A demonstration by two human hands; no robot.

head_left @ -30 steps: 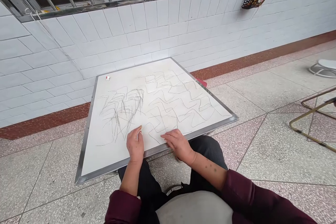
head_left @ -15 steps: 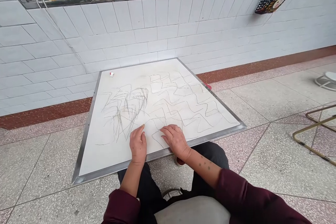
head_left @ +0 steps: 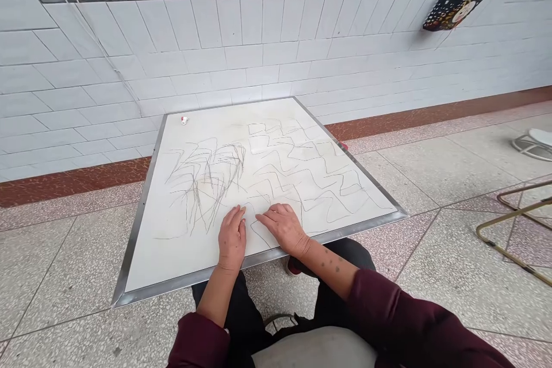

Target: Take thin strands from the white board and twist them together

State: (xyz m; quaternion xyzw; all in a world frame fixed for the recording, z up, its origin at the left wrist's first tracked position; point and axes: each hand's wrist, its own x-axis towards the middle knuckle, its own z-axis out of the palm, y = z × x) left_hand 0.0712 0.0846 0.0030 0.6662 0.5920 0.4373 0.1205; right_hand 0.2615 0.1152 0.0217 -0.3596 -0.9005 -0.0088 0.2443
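Observation:
A white table (head_left: 172, 259) with a metal rim bears many thin dark wavy strands or lines (head_left: 332, 181). Denser, tangled ones (head_left: 209, 169) lie left of centre. My left hand (head_left: 233, 238) is over the near edge, its fingers pressed together and pointing forward. To its right, my right hand (head_left: 285, 229) is bent inward, thumb and fingers close together, over the near ends of some lines. Whatever the fingertips hold is too fine to make out. A gap of bare tabletop separates the two hands.
A small red-and-white object (head_left: 184, 120) sits at the table's far left corner. Behind stands a white tiled wall (head_left: 241, 57) with a barred window; a dark patterned bag (head_left: 452, 10) hangs there. To the right are a metal-framed piece (head_left: 495, 236) and a round white stool (head_left: 541, 138).
My left hand has moved slightly right. The right hand's fingers have shifted a little left, with the thumb side reaching toward the left hand. The view has tilted slightly.

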